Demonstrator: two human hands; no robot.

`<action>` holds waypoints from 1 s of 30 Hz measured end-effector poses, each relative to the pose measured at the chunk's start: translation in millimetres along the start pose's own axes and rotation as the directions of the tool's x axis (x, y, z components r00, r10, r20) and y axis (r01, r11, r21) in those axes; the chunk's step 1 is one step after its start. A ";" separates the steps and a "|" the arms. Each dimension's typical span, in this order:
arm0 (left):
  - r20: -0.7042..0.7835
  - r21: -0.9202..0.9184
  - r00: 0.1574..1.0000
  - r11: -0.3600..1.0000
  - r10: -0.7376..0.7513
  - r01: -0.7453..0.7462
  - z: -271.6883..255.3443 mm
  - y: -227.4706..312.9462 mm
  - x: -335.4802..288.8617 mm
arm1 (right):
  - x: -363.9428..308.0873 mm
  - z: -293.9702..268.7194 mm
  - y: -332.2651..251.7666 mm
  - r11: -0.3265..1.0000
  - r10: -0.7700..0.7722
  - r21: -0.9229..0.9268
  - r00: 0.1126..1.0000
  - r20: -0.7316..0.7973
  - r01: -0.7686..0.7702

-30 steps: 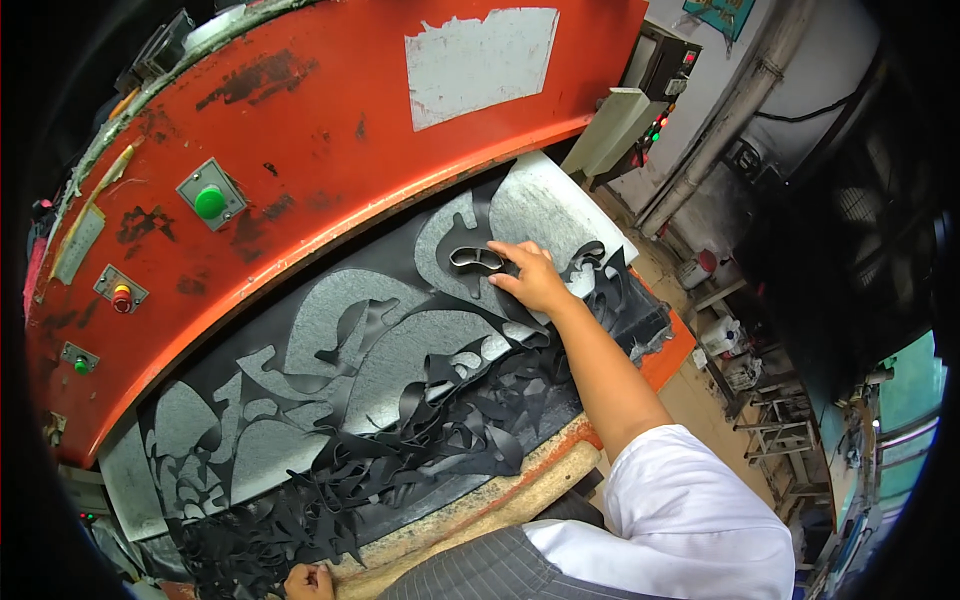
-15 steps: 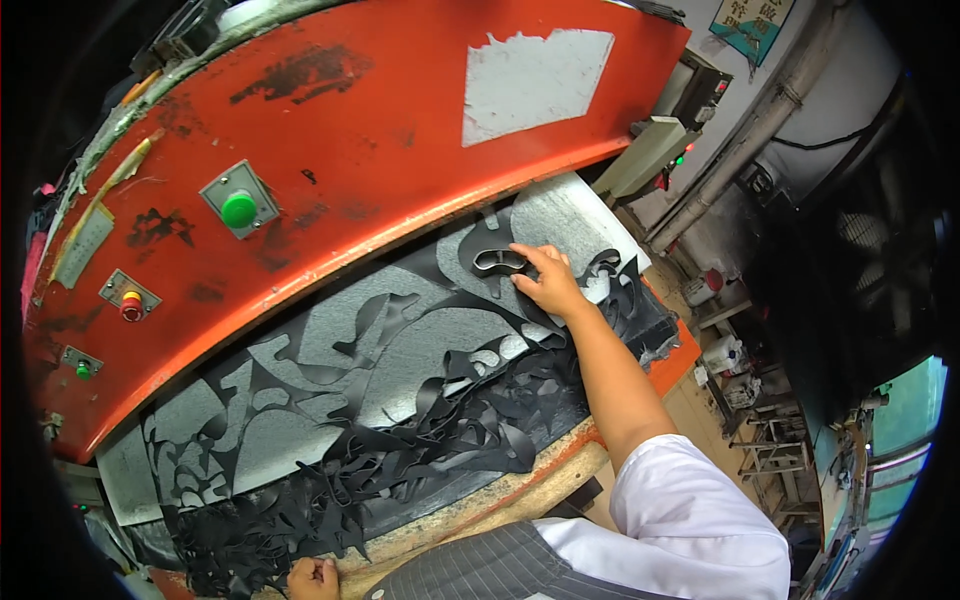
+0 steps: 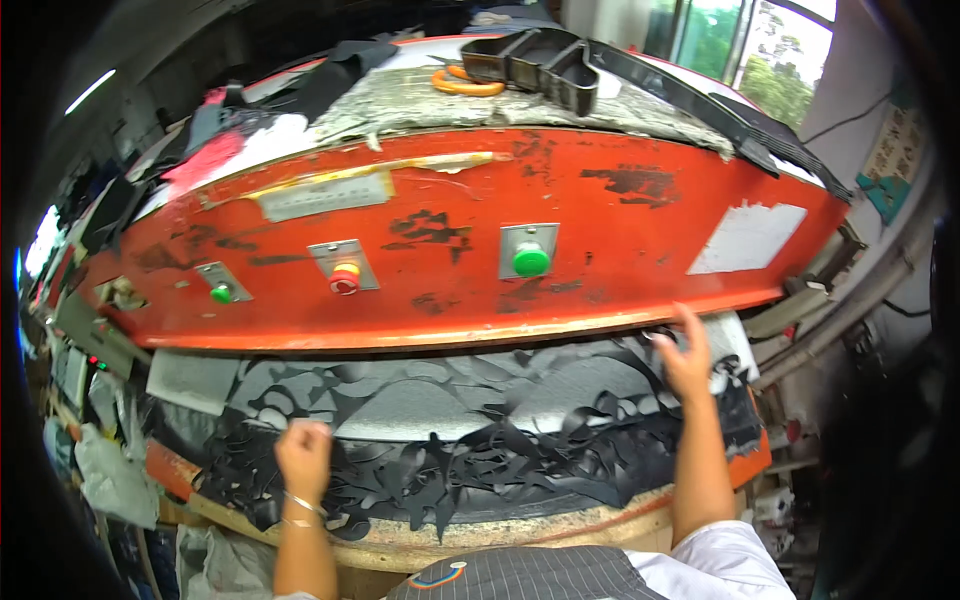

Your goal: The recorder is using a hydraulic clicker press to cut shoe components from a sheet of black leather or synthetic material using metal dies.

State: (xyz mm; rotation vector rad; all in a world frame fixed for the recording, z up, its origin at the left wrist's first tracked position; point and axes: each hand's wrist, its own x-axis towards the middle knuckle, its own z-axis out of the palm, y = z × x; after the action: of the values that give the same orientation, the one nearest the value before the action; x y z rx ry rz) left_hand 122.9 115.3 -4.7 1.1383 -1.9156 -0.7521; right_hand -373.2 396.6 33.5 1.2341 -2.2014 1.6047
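My right hand [image 3: 686, 360] is at the right end of the cutting bed, just under the lower edge of the orange press [image 3: 440, 290]. Its thumb and forefinger are spread apart. By the thumb, a small metal-rimmed cutting die [image 3: 650, 336] is only partly visible. My left hand [image 3: 303, 452] is over the left part of the black scraps [image 3: 440, 475], its fingers curled; what they hold, if anything, is hidden. Black sheet material with curved cut-outs [image 3: 480, 370] lies on the pale cutting board [image 3: 190, 380].
Across the press front are a large green button [image 3: 531, 260], a red button [image 3: 344, 279] and a smaller green button [image 3: 222, 294]. Black metal dies [image 3: 535, 62] and orange-handled scissors [image 3: 468, 86] lie on top. Plastic bags [image 3: 115, 475] hang at left.
My view has swung left and up, bringing the press top into sight. My left hand has come up over the scraps. My right hand has let go of the small die, its fingers spreading.
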 end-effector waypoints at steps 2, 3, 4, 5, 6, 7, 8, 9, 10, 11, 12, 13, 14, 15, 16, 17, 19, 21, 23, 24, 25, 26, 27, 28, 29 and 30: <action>-0.173 0.018 0.982 0.997 0.071 -0.068 -32.1 -0.8 63.8 | 9.2 52.4 -71.1 0.982 0.080 0.158 0.984 0.162 -0.106; -0.369 0.148 0.903 0.973 0.223 -0.179 -61.6 -28.1 87.7 | 21.3 76.1 -112.8 0.973 0.011 0.216 0.957 0.290 -0.076; -0.596 0.256 0.691 0.912 0.409 -0.319 -80.5 -45.0 118.8 | 31.2 106.5 -134.7 0.941 -0.189 0.310 0.968 0.163 0.132; -0.596 0.367 0.660 0.886 0.457 -0.282 -98.8 -48.3 141.4 | 42.3 120.2 -158.8 0.952 -0.244 0.222 0.960 0.134 0.211; -0.650 0.333 0.699 0.939 0.298 -0.091 -98.7 -31.3 159.8 | 46.8 130.9 -171.1 0.952 -0.225 0.238 0.968 0.111 0.194; -0.587 0.199 0.740 0.944 0.329 -0.262 -98.6 -24.6 178.4 | 57.1 145.6 -174.1 0.955 -0.242 0.182 0.970 0.032 0.233; -0.356 0.124 0.883 0.952 0.307 -0.281 -105.8 -24.1 193.0 | 63.1 154.6 -176.3 0.953 -0.266 0.139 0.963 -0.040 0.269; -0.309 0.292 0.869 0.908 0.387 -0.301 -101.8 -19.7 195.3 | 60.7 151.7 -176.2 0.964 -0.204 0.174 0.979 0.009 0.199; -0.254 0.453 0.853 0.836 0.455 -0.310 -99.1 -17.3 190.3 | 53.1 145.1 -177.2 0.969 -0.144 0.210 0.987 0.065 0.128; -0.252 0.442 0.853 0.838 0.458 -0.320 -90.6 -12.5 179.6 | 43.4 137.1 -172.9 0.955 -0.202 0.222 0.979 0.009 0.195; -0.215 0.322 0.914 0.909 0.344 -0.266 -83.9 -10.0 160.1 | 29.5 126.0 -166.7 0.957 -0.202 0.215 0.979 0.006 0.196; -0.158 0.202 0.959 0.959 0.235 -0.201 -76.5 -2.9 136.7 | 10.9 109.5 -158.1 0.964 -0.185 0.209 0.979 0.088 0.163; -0.177 0.170 0.953 0.961 0.247 -0.218 -56.4 -3.3 102.2 | -10.0 96.1 -150.2 0.968 -0.172 0.212 0.970 0.174 0.133; -0.146 0.217 0.940 0.937 0.309 -0.274 -31.8 1.8 63.6 | -32.3 83.2 -135.4 0.972 -0.222 0.134 0.937 0.271 0.191; -0.070 0.166 0.960 0.952 0.271 -0.257 -8.3 12.7 21.5 | -56.2 71.9 -117.8 0.965 -0.258 0.065 0.892 0.371 0.253; 0.083 0.152 0.959 0.948 0.270 -0.280 6.2 21.6 -17.2 | -85.2 60.8 -104.4 0.987 -0.152 0.026 0.855 0.496 0.160; 0.130 0.132 0.971 0.968 0.198 -0.215 11.2 20.1 -46.4 | -108.8 48.9 -102.9 0.997 -0.056 -0.007 0.787 0.615 0.076; -0.156 0.091 0.977 0.987 0.145 -0.132 -5.5 3.4 -18.6 | -109.4 36.3 -112.2 0.997 -0.058 -0.006 0.754 0.654 0.081; -0.403 0.029 0.911 0.996 0.091 -0.086 -42.9 -6.3 45.6 | -84.6 42.0 -124.1 0.949 -0.300 0.048 0.853 0.426 0.310; -0.544 0.038 0.835 0.997 0.079 -0.069 -56.4 -6.6 77.9 | -65.5 46.3 -136.6 0.935 -0.350 0.084 0.863 0.365 0.343; -0.645 0.037 0.761 0.997 0.076 -0.067 -73.0 -8.5 109.4 | -46.5 57.3 -150.8 0.920 -0.389 0.076 0.873 0.293 0.385; -0.735 0.033 0.675 0.997 0.067 -0.064 -88.9 -10.6 136.9 | -27.0 65.5 -168.9 0.922 -0.387 0.118 0.882 0.268 0.369; -0.679 0.082 0.730 0.996 0.071 -0.021 -108.1 -10.9 158.2 | -10.6 77.7 -183.1 0.915 -0.399 0.150 0.892 0.214 0.374; -0.629 0.140 0.774 0.990 0.074 0.019 -133.2 -16.1 175.5 | 3.0 92.5 -197.1 0.914 -0.405 0.093 0.897 0.177 0.395; -0.630 0.140 0.765 0.988 0.137 -0.062 -164.6 -30.0 183.1 | 17.3 110.7 -208.7 0.949 -0.304 -0.013 0.925 0.227 0.315; -0.506 0.060 0.861 0.998 0.061 -0.036 -194.9 -34.1 185.3 | 20.1 115.2 -211.4 0.948 -0.311 -0.004 0.925 0.219 0.319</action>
State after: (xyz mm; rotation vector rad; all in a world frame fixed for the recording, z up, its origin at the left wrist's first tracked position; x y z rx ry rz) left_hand 245.7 -85.3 130.0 1.1732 -1.5103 -0.3280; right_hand -203.6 269.7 149.5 1.7203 -2.0016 1.3504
